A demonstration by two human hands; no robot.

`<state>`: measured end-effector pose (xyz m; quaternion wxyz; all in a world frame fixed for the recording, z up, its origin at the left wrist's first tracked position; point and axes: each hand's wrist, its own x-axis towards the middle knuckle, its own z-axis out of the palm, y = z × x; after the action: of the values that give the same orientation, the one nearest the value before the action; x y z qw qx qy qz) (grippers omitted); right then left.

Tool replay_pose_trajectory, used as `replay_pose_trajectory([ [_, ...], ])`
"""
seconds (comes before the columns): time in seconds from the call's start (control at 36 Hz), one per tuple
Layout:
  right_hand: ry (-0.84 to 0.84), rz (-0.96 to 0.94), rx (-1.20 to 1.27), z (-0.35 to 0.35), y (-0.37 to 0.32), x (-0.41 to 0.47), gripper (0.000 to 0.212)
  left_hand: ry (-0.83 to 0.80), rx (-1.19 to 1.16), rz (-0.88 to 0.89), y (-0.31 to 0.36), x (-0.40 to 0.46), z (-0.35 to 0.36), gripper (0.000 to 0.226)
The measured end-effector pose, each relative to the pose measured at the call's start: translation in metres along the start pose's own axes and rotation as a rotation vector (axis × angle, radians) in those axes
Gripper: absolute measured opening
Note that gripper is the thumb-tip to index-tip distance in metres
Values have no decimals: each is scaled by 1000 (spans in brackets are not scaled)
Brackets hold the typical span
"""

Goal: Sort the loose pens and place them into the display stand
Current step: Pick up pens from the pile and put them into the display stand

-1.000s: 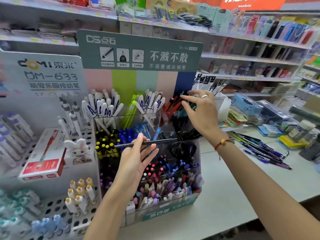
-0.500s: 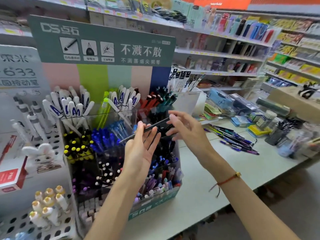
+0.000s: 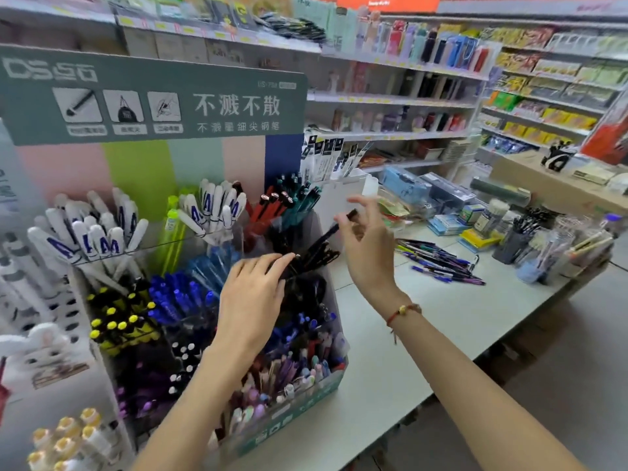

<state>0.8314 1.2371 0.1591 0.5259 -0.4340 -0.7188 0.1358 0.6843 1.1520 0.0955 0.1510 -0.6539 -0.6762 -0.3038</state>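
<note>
The tiered clear display stand (image 3: 299, 406), under a green header, holds several groups of pens sorted by colour. In front of its right-hand black-pen compartment, a black pen (image 3: 323, 237) slants upward to the right. My right hand (image 3: 368, 253) pinches the pen's upper end between thumb and fingers. My left hand (image 3: 251, 300) reaches over the stand with straight fingers, its fingertips touching the pen's lower end. A pile of loose blue, black and purple pens (image 3: 438, 263) lies on the grey table (image 3: 424, 334) to the right.
A white bin (image 3: 353, 192) of packaged refills stands just behind my right hand. Cups of pens (image 3: 513, 239) and small boxes (image 3: 448, 222) crowd the table's far right. Another stand of white pens (image 3: 68, 436) is at the left. Store shelves run behind.
My right hand came down from the stand's back row and took the upper end of the black pen. My left hand's grip loosened to fingertips. The view swung right.
</note>
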Motion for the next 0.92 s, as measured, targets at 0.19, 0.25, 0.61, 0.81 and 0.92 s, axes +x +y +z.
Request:
replay_pose_trajectory([
  [0.19, -236, -257, -418, 36, 32, -30, 28, -7, 33, 30, -6, -3, 2, 53],
  [0.25, -322, -238, -430, 39, 38, -38, 42, -27, 46, 39, -8, -4, 3, 56],
  [0.61, -420, -114, -113, -30, 65, -26, 39, 105, -121, -8, 29, 9, -3, 45],
  [0.81, -871, 238, -590, -95, 175, 5, 21, 21, -189, 63, 99, 57, 50, 28],
  [0.92, -963, 396, -663, -121, 269, 29, 24, -122, -260, 11, 155, 88, 116, 24],
])
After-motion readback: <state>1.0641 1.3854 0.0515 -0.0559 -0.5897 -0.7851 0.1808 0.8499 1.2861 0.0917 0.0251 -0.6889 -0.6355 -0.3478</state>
